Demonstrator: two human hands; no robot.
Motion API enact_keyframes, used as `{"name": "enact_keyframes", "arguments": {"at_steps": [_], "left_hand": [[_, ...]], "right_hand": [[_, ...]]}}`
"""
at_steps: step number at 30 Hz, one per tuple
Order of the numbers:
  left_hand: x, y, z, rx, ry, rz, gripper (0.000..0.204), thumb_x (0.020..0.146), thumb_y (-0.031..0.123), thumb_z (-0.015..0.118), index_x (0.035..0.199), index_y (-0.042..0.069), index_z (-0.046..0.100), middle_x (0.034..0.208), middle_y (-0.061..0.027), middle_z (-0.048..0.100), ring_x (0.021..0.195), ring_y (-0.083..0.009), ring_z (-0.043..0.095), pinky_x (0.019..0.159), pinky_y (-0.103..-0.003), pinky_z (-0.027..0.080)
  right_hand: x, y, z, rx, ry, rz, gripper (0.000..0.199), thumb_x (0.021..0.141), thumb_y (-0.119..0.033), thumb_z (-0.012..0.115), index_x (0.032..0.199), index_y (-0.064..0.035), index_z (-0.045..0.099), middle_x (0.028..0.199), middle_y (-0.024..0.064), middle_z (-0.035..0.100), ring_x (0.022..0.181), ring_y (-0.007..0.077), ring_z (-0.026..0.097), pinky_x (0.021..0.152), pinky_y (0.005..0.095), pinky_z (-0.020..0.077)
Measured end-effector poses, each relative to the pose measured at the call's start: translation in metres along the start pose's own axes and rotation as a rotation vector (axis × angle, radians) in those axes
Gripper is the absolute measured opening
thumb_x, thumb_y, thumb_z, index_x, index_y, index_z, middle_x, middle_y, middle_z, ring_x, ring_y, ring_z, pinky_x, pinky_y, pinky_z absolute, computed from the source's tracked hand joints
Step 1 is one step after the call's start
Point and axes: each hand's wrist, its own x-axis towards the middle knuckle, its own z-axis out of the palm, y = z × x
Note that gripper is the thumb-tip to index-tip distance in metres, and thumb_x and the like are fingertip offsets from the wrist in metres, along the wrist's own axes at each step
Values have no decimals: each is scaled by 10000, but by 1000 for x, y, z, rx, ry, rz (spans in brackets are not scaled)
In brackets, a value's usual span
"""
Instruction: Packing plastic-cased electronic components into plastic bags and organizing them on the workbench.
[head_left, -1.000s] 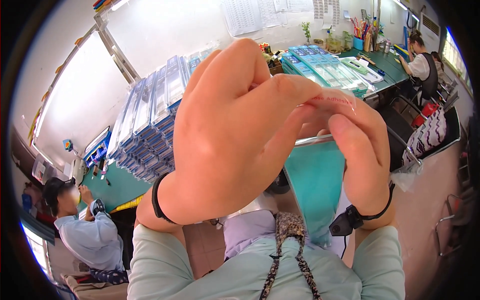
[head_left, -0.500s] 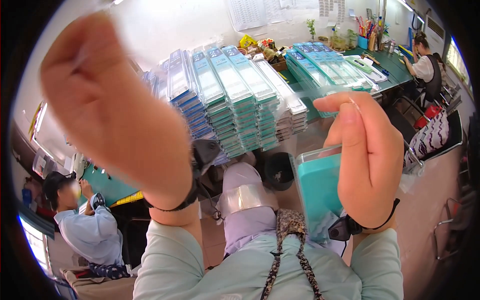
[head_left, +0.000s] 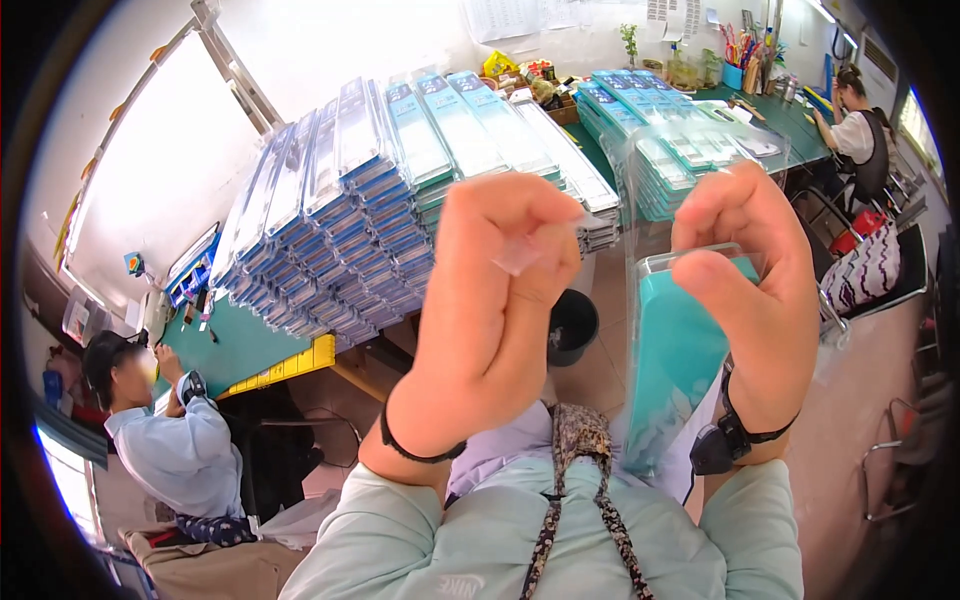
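stacked blue packages (head_left: 400,190) | black bin (head_left: 572,325) | green table (head_left: 235,345) | seated co-worker (head_left: 165,440)

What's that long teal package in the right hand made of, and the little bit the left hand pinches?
Package: seemingly a clear, glossy plastic sleeve over a matte teal card; its edges glint and the room shows through. Scrap in the left hand: thin translucent film, perhaps tape or a peel-off strip.

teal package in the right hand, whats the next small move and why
Probably bring the left hand across to the teal package. It pinches a small clear tab, held apart from the package, while the right hand grips the package's clear top edge upright.
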Motion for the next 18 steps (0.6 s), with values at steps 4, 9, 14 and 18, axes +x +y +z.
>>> {"name": "enact_keyframes", "arguments": {"at_steps": [4,9,14,18], "left_hand": [[-13,-6,4,-77,-88,-58,317,877,44,563,1148,-16,411,919,-87,488,726,-127,482,654,-247,422],[-9,4,18,14,-128,-175,425,808,118,692,1136,-2,449,854,-9,483,734,-100,459,664,-241,413],[-9,-4,16,-388,-41,-274,251,790,57,685,1022,20,595,897,-15,528,728,-74,413,644,-209,346],[-8,-7,15,-551,-5,-207,214,786,58,675,995,35,633,901,-22,567,774,-81,429,665,-206,338]], "right_hand": [[-3,9,-4,50,-47,-21,391,705,-321,722,888,-43,517,828,10,440,761,87,411,667,198,298],[-9,10,1,98,-85,-27,425,718,-367,713,921,-36,539,883,31,435,818,117,415,716,221,312],[-11,4,9,192,-59,-12,429,730,-328,692,987,-12,556,910,36,431,840,129,418,764,249,317],[-13,2,8,243,-74,49,396,729,-278,678,981,-4,543,911,41,425,853,129,412,774,251,310]]}}
